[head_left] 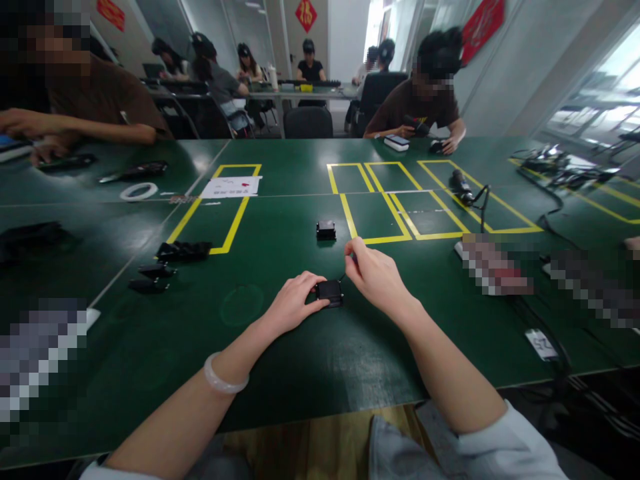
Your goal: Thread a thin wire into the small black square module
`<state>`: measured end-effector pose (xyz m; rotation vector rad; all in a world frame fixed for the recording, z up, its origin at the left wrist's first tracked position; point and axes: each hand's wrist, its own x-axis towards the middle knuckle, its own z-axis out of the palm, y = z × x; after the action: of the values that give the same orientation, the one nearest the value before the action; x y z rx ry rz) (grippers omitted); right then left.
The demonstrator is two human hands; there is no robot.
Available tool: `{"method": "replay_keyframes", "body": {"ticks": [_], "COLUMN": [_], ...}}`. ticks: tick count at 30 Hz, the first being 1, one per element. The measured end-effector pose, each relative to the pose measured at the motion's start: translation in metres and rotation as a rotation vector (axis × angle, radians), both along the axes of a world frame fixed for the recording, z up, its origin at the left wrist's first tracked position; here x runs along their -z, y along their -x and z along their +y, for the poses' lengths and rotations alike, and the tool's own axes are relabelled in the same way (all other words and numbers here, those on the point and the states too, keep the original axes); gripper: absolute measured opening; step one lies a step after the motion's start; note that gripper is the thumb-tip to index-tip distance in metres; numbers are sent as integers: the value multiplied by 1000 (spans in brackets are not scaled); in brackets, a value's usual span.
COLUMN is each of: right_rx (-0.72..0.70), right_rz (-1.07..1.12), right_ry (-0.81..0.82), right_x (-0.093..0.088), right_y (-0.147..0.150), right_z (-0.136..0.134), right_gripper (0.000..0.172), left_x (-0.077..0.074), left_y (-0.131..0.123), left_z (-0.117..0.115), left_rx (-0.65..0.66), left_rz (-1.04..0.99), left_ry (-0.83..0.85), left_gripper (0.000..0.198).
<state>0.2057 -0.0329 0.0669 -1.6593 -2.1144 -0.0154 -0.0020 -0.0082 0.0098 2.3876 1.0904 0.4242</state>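
Observation:
My left hand [295, 300] grips a small black box-shaped part [329, 292] on the green table [300, 373], its thumb along the near side and fingers on the left edge. Just above and right of that part is my right hand [371, 270], its fingers pinched together around a thin dark tool [343, 277], whose tip points down toward the part's upper right corner. Most of the tool is hidden by the fingers. A second black part [326, 230] stands on the table a little farther away, touched by neither hand.
Black parts [153, 277] lie at the left, near a white tape ring [139, 192] and a paper sheet [231, 187]. At the right are a black cylindrical device [461, 187], cables and a blurred phone-like object [495, 265]. People sit across and to the left.

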Motion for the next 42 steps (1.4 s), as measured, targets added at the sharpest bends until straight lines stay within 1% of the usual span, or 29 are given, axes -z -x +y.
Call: {"method": "replay_keyframes", "body": {"ticks": [5,9,14,19,23,26,31,38,42], "right_rx": [29,4,-31,1,-6,-21,14,10,27], "right_rz": [-37,-42,-34,-46,-4,20,-21,-24,-49], "right_ry": [0,33,8,-14,-10,-14,-22,-48,-27], "right_x": [2,-1,-4,0,1,2,4,3,2], "right_y": [2,2,2,3,3,2,1,3,3], "right_z": [1,1,-1,1,2,2,3,1,1], "right_gripper": [25,21,18,25,18,17,27,21,28], "left_x": [1,1,-1,0,3,4,4,4,2], "left_y": [0,-1,-1,-1,0,0,0,-1,-2], "left_z": [0,0,-1,0,1,1,1,2,1], "left_rx": [0,2,-3,-4,-3,-6,2,0,-5], "left_rz": [1,1,2,-2,-1,0,-8,-4,-9], "left_ry": [-4,-11,2,-8,-15,-13,-24,-24,-27], "left_gripper": [33,33,32,32,33,34,33,33,33]}}
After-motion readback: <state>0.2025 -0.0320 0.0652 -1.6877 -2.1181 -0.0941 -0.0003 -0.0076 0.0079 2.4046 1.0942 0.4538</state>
